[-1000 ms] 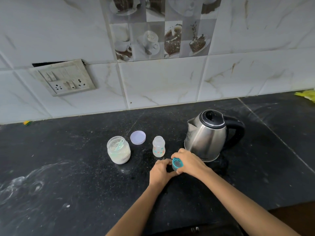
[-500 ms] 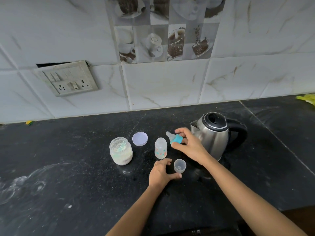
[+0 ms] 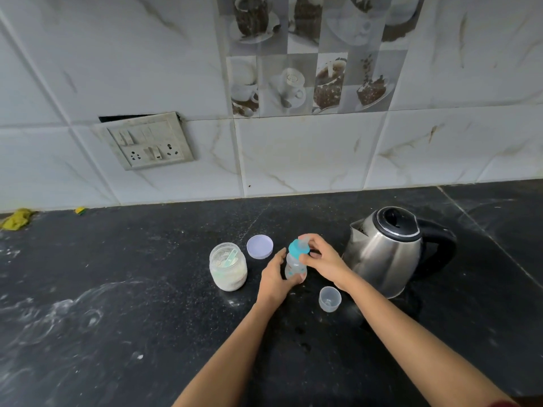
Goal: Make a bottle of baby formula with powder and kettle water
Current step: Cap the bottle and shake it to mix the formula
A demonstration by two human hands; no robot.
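Lower centre of frame, nearest: clear bottle cap [image 3: 330, 298] stands open-side up on the black counter [image 3: 117, 333], apart from both hands; a second ago it was pinched between them with the teat collar, half a second ago it was already down by the left hand.

Just behind it, frame centre: left hand [image 3: 274, 277] now wrapped around the lower body of the baby bottle [image 3: 294, 267], fingers closed on it; earlier this hand rested on the counter near the cap. Right hand [image 3: 321, 258] has carried the teal teat collar [image 3: 298, 250] over from beside the kettle and holds it by the fingertips on the bottle's mouth. Whether it's threaded yet, cannot tell. Bottle looks slightly tilted and its contents are too unclear to read.

Meaning: probably closing-up stage, screwing the collar on, then shake.

Left of centre: open powder jar [image 3: 228, 270] with scoop [image 3: 229, 259] inside; its lilac lid [image 3: 259, 246] lies behind, flat.

Right of centre, farther back: steel kettle [image 3: 388, 254], lid shut, near the right wrist.
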